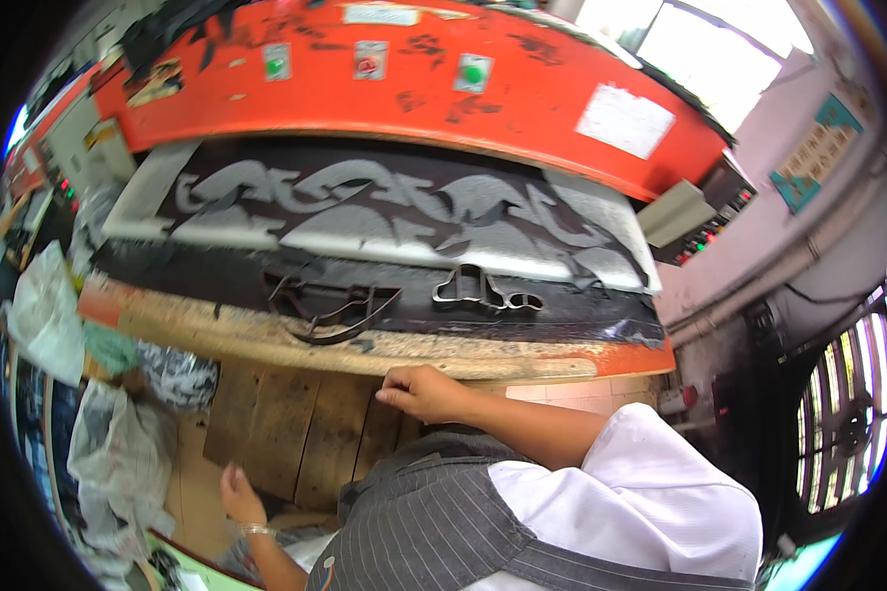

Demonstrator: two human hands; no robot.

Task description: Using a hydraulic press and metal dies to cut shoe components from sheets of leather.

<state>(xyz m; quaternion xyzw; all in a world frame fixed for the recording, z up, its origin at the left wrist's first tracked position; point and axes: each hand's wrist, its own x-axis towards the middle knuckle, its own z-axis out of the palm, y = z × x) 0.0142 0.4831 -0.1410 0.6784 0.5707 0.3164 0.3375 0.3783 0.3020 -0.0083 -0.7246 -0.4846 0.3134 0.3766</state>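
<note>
My right hand (422,394) hovers just off the near wooden edge of the press bench, its fingers curled in with nothing seen in them. Lower left, over the floor, my left hand (241,497) hangs with its fingers loosely stretched, holding nothing. Two metal cutting dies lie on the dark front strip of the bench: a wide curved die (337,313) to the left and a smaller rounded die (483,291) to the right. Behind them a dark sheet (296,158) with curved shapes cut out of it lies on the white cutting board (133,219).
A red press beam (315,84) with several buttons spans above the board. At the right sits a control box (705,212) with lit lamps. Plastic bags (123,453) stand at the left. Wooden boards (291,428) lie below the bench edge (414,353).
</note>
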